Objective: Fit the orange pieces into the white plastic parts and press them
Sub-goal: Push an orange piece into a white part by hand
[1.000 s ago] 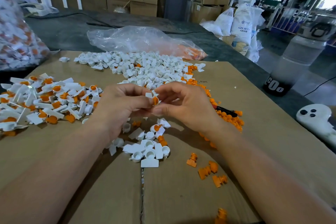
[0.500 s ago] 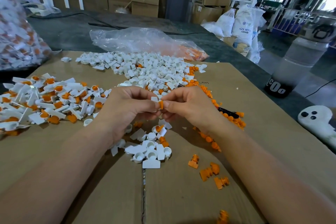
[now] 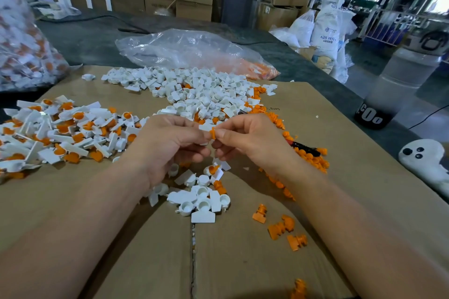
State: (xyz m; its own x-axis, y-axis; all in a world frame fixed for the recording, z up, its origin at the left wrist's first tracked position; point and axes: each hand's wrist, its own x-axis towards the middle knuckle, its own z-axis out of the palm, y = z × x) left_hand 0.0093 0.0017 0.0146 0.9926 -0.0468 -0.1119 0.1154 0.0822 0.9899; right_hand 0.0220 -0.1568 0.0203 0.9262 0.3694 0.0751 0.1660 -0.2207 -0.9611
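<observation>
My left hand (image 3: pixel 167 145) grips a small white plastic part (image 3: pixel 206 127) at the middle of the cardboard. My right hand (image 3: pixel 245 139) pinches an orange piece (image 3: pixel 213 133) that sits against the white part's side, fingertips of both hands meeting there. Below my hands lies a small cluster of white parts (image 3: pixel 201 199). Loose orange pieces (image 3: pixel 281 226) lie to its right. A big heap of white parts (image 3: pixel 194 92) is further back. A pile of assembled white-and-orange parts (image 3: pixel 60 131) lies at the left.
A cardboard sheet (image 3: pixel 243 262) covers the table. A row of orange pieces (image 3: pixel 308 155) with a black marker runs right of my hands. A clear plastic bag (image 3: pixel 192 51) lies behind, a full bag (image 3: pixel 21 51) at far left, a bottle (image 3: pixel 393 87) and a white controller (image 3: pixel 427 160) at right.
Both hands have kept working the same two pieces together. The orange piece has turned from facing the camera to edge-on against the white part. The view has shifted slightly.
</observation>
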